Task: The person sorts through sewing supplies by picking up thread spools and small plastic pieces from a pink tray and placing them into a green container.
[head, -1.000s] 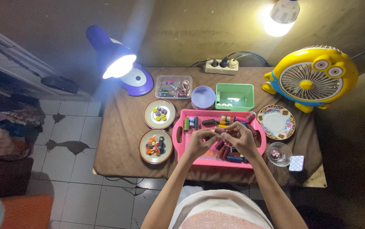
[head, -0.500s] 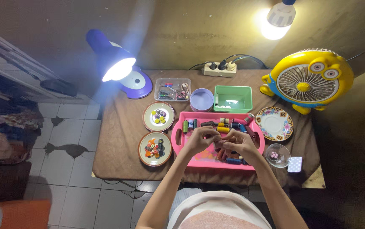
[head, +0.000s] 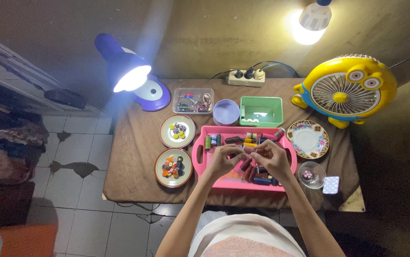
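Both my hands are over the pink tray (head: 197, 155), fingertips meeting near its middle. My left hand (head: 221, 160) and my right hand (head: 272, 159) pinch a small pinkish thread spool (head: 247, 149) between them; most of it is hidden by my fingers. Several thread spools (head: 256, 178) in maroon, blue, yellow and green lie in the tray, under and around my hands. The tray sits on a table covered with brown cloth (head: 133, 143).
Left of the tray are two plates of buttons (head: 164, 124) (head: 159, 159). Behind it stand a clear box (head: 194, 100), a lavender tub (head: 227, 112), a green basket (head: 262, 99), a lit desk lamp (head: 133, 76) and a power strip (head: 246, 76). A yellow fan (head: 345, 88), floral saucer (head: 309, 138), glass bowl (head: 312, 174) and a small dotted box (head: 332, 184) are right.
My fingertips stay together on the small spool; the hands shift only slightly over the tray. The view has tilted a little.
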